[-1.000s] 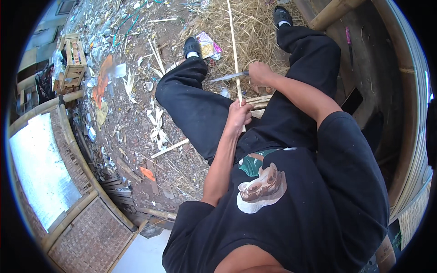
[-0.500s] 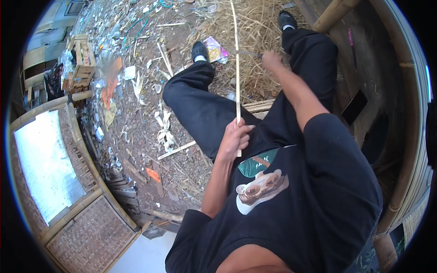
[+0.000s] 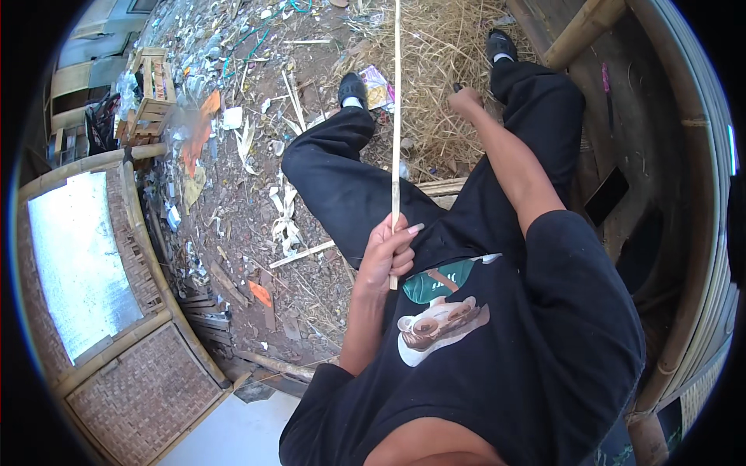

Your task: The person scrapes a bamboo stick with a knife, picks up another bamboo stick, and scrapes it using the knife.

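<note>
My left hand point(image 3: 391, 252) is closed around a long, thin bamboo strip point(image 3: 397, 116) near its lower end, just in front of my shirt. The pale strip runs up and away between my legs, past the top of the picture. My right hand point(image 3: 468, 102) is out over a pile of shavings, to the right of the strip and apart from it. Its fingers are closed on a knife; only a short dark piece point(image 3: 457, 87) shows beyond them.
Curly bamboo shavings point(image 3: 435, 54) heap up beyond my knees. A wooden crate point(image 3: 154, 85) and a woven bamboo panel point(image 3: 144, 396) stand at the left. Litter covers the dirt ground. On the right lie a phone-like dark slab point(image 3: 606, 196) and a pink-handled tool point(image 3: 606, 74).
The knife blade, earlier lying against the strip, is now off it and mostly out of sight. The strip's lower end has come closer to me, and my left hand has shifted slightly down.
</note>
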